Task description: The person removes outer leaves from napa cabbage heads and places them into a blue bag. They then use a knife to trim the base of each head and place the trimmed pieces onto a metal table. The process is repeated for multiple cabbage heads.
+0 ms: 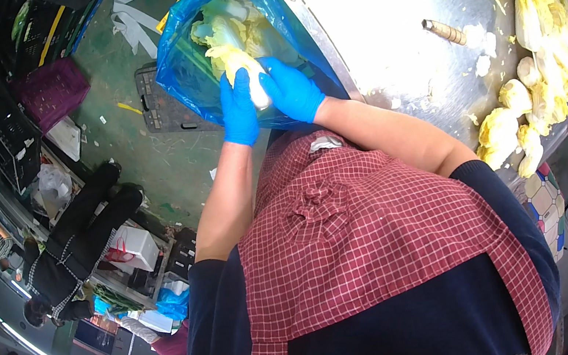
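Both my hands wear blue gloves and hold one pale yellow napa cabbage (pixel 234 63) between them. My left hand (pixel 239 110) grips its left side, fingers closed against it. On the other side, my right hand (pixel 291 91) presses its fingers to the white stem end. The cabbage is over the near part of an open blue plastic bag (pixel 166 66). Several loose cabbage leaves (pixel 222 32) and other pale pieces lie inside the bag; its bottom is partly hidden by them.
At right a shiny metal table (pixel 380 36) carries a row of napa cabbages (pixel 526 20), scraps and a tan wrapped handle (pixel 444 31). Left are a dark flat crate (pixel 164 103) on the green floor (pixel 112 78), stacked black crates (pixel 4 125), and people working farther off.
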Available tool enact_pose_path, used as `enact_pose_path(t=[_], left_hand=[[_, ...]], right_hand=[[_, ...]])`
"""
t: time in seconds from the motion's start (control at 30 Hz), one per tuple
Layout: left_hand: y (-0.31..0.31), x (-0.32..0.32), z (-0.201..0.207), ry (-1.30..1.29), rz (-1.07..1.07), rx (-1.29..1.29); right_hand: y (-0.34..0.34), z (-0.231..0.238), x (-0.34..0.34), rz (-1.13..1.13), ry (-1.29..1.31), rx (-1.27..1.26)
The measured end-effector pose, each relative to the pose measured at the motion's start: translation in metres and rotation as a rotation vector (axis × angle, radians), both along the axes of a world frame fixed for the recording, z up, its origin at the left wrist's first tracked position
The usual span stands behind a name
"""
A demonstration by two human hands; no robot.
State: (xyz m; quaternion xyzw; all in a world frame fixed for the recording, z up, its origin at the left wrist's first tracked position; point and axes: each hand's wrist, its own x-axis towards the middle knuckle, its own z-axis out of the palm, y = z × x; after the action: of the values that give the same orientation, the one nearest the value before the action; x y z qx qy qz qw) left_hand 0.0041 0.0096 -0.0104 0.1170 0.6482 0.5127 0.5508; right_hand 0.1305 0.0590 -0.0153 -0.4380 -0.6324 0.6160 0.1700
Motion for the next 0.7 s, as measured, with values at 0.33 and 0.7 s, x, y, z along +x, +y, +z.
enact_pose_path(t=[0.33,0.7], left_hand=[[0.001,-0.008,-0.001,-0.197,0.045,0.035],[0.015,0.005,0.016,0.090,-0.058,0.012]], right_hand=[[0.008,0.013,0.001,-0.123,-0.022,-0.202],[0.003,-0.013,0.000,-0.209,-0.117,-0.023]])
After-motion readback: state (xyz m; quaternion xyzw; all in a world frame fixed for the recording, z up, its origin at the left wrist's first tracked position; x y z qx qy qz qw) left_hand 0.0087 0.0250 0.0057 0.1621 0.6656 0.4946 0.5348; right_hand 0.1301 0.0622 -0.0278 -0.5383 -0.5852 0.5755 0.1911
